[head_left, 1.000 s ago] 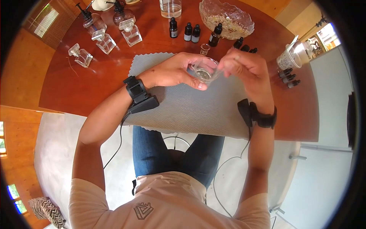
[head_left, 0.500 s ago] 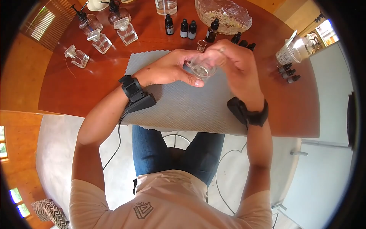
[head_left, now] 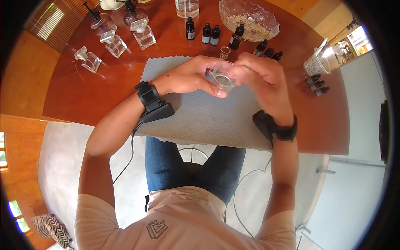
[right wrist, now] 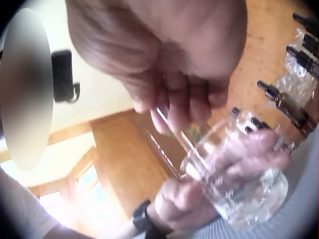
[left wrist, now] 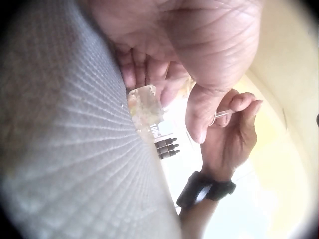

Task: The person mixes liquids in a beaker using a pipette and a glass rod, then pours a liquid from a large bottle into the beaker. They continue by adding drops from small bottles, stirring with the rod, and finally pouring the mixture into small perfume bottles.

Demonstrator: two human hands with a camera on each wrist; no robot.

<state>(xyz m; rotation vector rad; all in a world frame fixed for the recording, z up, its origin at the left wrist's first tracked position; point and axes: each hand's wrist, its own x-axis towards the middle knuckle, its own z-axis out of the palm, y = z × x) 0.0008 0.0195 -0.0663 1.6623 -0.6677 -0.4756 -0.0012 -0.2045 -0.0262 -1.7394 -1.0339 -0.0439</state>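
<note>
A clear glass beaker with a little clear liquid in its bottom is gripped by my left hand, thumb on the near side and fingers round the far side. In the right wrist view the beaker tilts, its mouth towards my right hand. That hand pinches a thin clear stirring rod between thumb and fingertips, and the rod's lower end reaches in at the beaker's mouth. The left wrist view also shows the rod in the right fingers. Beneath both hands lies a grey textured mat.
Beyond the hands stand a tiny glass cup, several dark dropper bottles and a crinkled glass bowl. Square perfume bottles are at the left. On the right are a printed cup and small dark bottles.
My right hand swung inward over the beaker, then slightly back out, still pinching the rod. The left hand keeps its grip on the beaker; the whole head view shifted slightly and returned.
</note>
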